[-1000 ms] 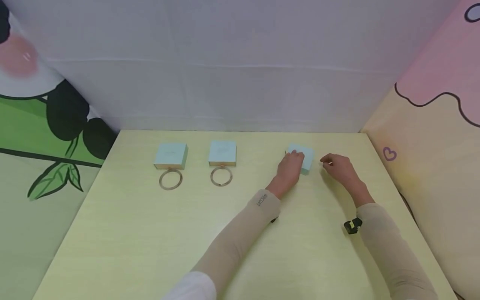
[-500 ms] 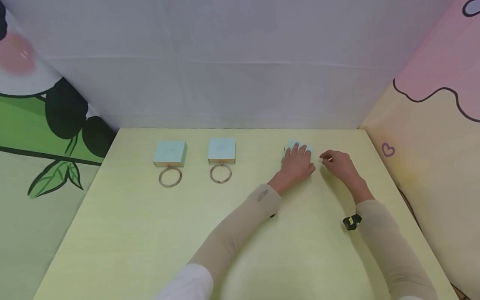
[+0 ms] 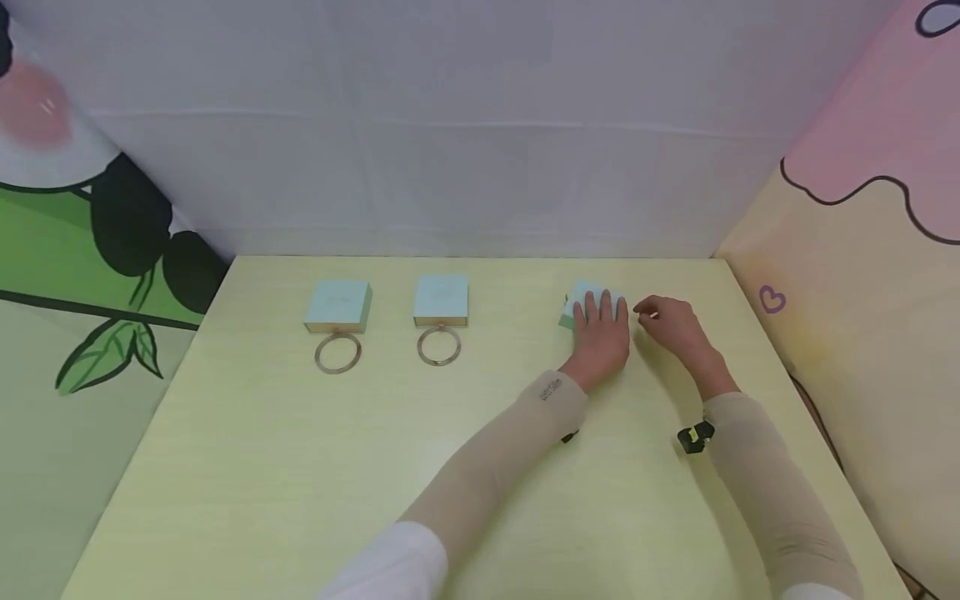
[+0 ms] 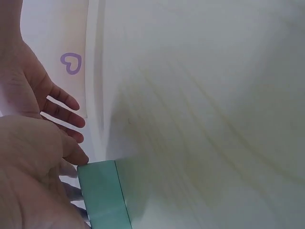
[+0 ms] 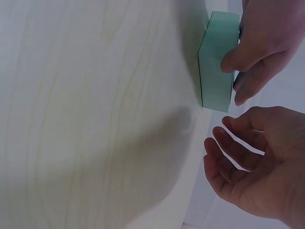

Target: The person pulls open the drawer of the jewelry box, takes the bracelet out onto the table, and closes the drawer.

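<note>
A small light-blue box (image 3: 572,310) lies slantwise at the back right of the table, partly covered by my left hand (image 3: 602,337). The left fingers stretch nearly straight over its top. In the right wrist view that hand's thumb touches the edge of the box (image 5: 217,78), which shows a pale green side there. Just to the right of the box hovers my right hand (image 3: 669,325), fingers loosely bent and nothing between them. The left wrist view shows the box (image 4: 105,195) below the left hand (image 4: 28,167), with the right hand (image 4: 35,81) beyond.
Two more light-blue boxes, one at the far left (image 3: 339,305) and another beside it (image 3: 441,298), stand on the pale yellow table (image 3: 300,483). In front of them lie two rings (image 3: 337,353), (image 3: 439,345). A grey-white wall (image 3: 450,183) rises behind the table.
My left hand goes from bent fingers at the box to outstretched fingers over its top, and shifts slightly right. The box now sits at a different angle. My right hand hardly moves.
</note>
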`<state>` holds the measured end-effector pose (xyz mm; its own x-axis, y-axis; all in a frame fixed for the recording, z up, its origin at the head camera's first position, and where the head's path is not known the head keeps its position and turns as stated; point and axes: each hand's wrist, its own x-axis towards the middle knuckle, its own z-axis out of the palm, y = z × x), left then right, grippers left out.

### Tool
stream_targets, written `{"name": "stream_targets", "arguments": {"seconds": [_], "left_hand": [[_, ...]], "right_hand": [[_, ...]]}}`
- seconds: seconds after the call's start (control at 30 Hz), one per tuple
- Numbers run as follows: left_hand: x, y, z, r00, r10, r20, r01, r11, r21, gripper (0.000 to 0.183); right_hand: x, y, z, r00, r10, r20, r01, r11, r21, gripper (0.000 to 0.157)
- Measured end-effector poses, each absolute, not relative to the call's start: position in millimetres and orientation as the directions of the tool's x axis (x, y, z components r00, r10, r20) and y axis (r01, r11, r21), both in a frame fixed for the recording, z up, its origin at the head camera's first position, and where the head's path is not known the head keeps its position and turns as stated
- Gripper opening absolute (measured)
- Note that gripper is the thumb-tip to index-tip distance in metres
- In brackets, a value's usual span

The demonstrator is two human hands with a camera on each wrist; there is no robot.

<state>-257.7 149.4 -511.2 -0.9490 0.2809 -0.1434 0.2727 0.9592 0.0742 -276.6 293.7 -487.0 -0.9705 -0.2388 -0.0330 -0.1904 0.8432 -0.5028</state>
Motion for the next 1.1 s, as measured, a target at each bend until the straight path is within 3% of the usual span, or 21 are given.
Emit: {"name": "stream_targets", "arguments": {"seconds": [0.27, 0.5, 0.87, 0.97, 1.1], "left_hand": [[-261.8, 142.7, -508.3, -0.924, 0.356, -0.141, 0.354, 0.934, 0.040, 0.062], [-269.3, 125.3, -505.5, -0.880, 0.457, -0.125, 0.448, 0.889, 0.099, 0.042], [-279.8, 96.0, -504.2, -0.801, 0.596, -0.043, 0.588, 0.799, 0.127, 0.041], [-277.4, 101.0, -504.0, -0.832, 0.553, -0.041, 0.545, 0.829, 0.125, 0.039], [-271.4, 114.6, -505.6, -0.919, 0.391, -0.054, 0.384, 0.917, 0.108, 0.048]], "right_hand": [[-275.8, 293.5, -486.9, -0.972, -0.226, -0.060, -0.167, 0.850, -0.499, 0.031], [-274.2, 293.8, -486.8, -0.973, -0.223, -0.056, -0.167, 0.853, -0.494, 0.030], [-276.2, 292.2, -490.7, -0.972, -0.225, -0.076, -0.154, 0.842, -0.517, 0.031], [-276.5, 293.4, -491.7, -0.973, -0.218, -0.069, -0.152, 0.843, -0.516, 0.030], [-275.8, 293.8, -492.0, -0.972, -0.222, -0.069, -0.155, 0.840, -0.521, 0.030]]}}
